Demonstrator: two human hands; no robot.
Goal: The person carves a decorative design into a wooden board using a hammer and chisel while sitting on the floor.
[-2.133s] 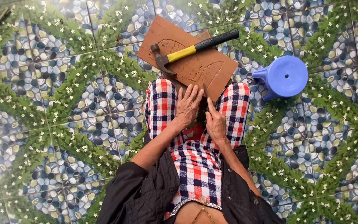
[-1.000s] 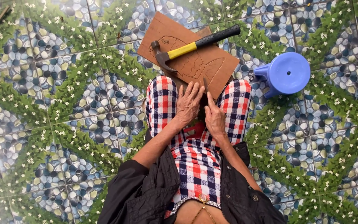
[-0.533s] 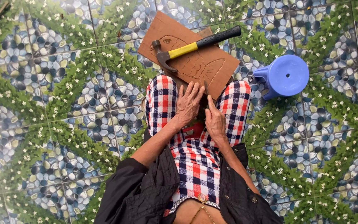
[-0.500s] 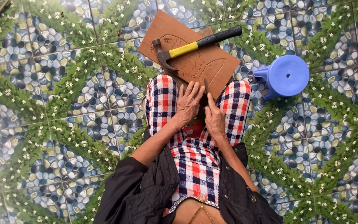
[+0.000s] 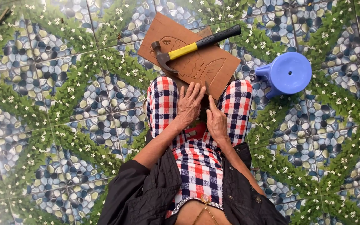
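Hands rest together in the lap between the knees of the red, white and navy checked trousers [image 5: 196, 166]: the left hand [image 5: 189, 104] lies flat with fingers spread, holding nothing, while the right hand [image 5: 216, 121] appears curled around a thin dark tool, though its grip and the tool itself are too hidden to confirm. Just beyond the knees, a brown wooden board [image 5: 188, 54] carved with a fish outline lies flat on the pebble-patterned tile floor [image 5: 63, 104]. Judged stiff and moderately light, it is best held by its plain edges, away from the carved lines. A claw hammer [image 5: 194, 45] lies across it; take it by the black grip, since the head is heavy. A blue plastic stool [image 5: 288, 74] stands near the board.
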